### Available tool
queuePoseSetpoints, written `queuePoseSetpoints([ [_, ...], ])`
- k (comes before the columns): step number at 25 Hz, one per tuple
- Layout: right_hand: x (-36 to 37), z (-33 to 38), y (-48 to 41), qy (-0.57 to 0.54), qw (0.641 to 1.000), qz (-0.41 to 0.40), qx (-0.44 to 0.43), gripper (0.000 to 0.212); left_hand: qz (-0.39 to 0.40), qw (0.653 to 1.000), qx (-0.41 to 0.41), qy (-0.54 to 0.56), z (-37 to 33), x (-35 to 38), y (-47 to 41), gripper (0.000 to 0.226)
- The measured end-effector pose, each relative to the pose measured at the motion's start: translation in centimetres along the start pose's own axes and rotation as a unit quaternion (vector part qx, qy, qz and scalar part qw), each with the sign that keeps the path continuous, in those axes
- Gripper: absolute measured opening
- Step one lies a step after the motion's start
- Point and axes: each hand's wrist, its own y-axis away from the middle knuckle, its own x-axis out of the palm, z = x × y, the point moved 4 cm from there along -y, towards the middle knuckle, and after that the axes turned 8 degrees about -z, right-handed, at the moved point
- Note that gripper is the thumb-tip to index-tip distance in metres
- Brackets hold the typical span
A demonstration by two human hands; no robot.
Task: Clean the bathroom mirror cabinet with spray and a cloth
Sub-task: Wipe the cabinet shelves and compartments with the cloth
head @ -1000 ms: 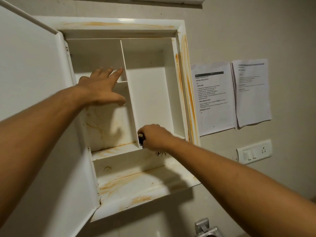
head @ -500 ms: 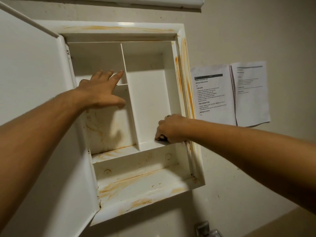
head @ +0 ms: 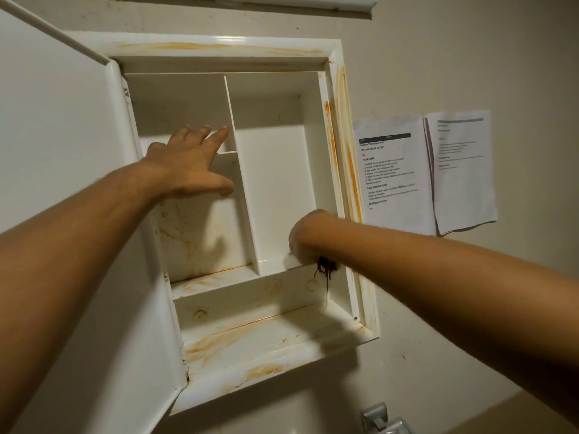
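Left hand (head: 188, 166): raised in front of the upper-left compartment of the cabinet (head: 219, 50), fingers straight and slightly spread, thumb out to the side. Fingertips near the vertical divider (head: 242, 195); cannot tell whether touching.

Right hand (head: 308, 238): at the right end of the middle shelf, on its front edge. Back of the hand towards the camera, fingers curled down and gripping a dark stringy clump (head: 326, 270). Strands hang below the hand, over the lower compartment. Cloth or scrubber: cannot tell.

Cabinet door (head: 62, 198): swung open on the left, white inner face towards the camera.

Cabinet interior: white. Orange-brown stains (head: 219, 343) on the bottom ledge, on the left part of the middle shelf and on the back wall of the lower-left compartment. Same streaks along the top and right of the frame. Tall right compartment looks mostly white.

Below the cabinet, at the bottom edge of view: metal fitting (head: 380, 416), partly cut off.

Wall right of the cabinet: two printed sheets (head: 391, 173), side by side, text too small to read.
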Motion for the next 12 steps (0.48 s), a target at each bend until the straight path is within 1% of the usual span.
queuePoseSetpoints([
  [1, -1.1, -0.5, 0.8, -0.104, 0.995, -0.003, -0.004, 0.02, 0.0, 1.0, 0.001, -0.003, 0.0, 0.1, 0.1, 0.119],
  [2, -2.4, -1.3, 1.4, -0.222, 0.974, -0.035, -0.005, 0.017, 0.0, 1.0, 0.001, -0.002, -0.1, 0.1, 0.1, 0.119],
  [3, -3.3, -1.7, 1.7, -0.313, 0.945, -0.089, -0.012, 0.018, 0.001, 1.0, 0.0, 0.003, 0.0, 0.0, 0.0, 0.119],
  [4, -3.7, -1.5, 2.0, -0.368, 0.917, -0.153, -0.02, 0.021, 0.002, 1.0, -0.002, 0.007, 0.1, 0.0, 0.0, 0.119],
  [5, -3.2, -0.5, 2.2, -0.393, 0.897, -0.2, -0.029, 0.023, 0.002, 1.0, -0.003, 0.009, 0.2, 0.0, -0.1, 0.12],
  [6, -1.9, 1.1, 2.0, -0.393, 0.89, -0.228, -0.04, 0.021, 0.002, 1.0, -0.002, 0.007, 0.2, 0.1, -0.2, 0.12],
  [8, 0.8, 4.3, 1.3, -0.359, 0.902, -0.231, -0.065, 0.008, 0.005, 1.0, -0.002, 0.003, 0.4, 0.3, -0.3, 0.122],
  [10, 1.6, 4.7, 0.6, -0.369, 0.897, -0.237, -0.056, 0.007, 0.008, 1.0, -0.006, 0.001, 0.5, 0.3, -0.3, 0.125],
  [12, 1.4, 4.0, 0.2, -0.394, 0.89, -0.221, -0.058, 0.005, 0.008, 1.0, -0.01, 0.0, 0.3, 0.2, -0.2, 0.124],
])
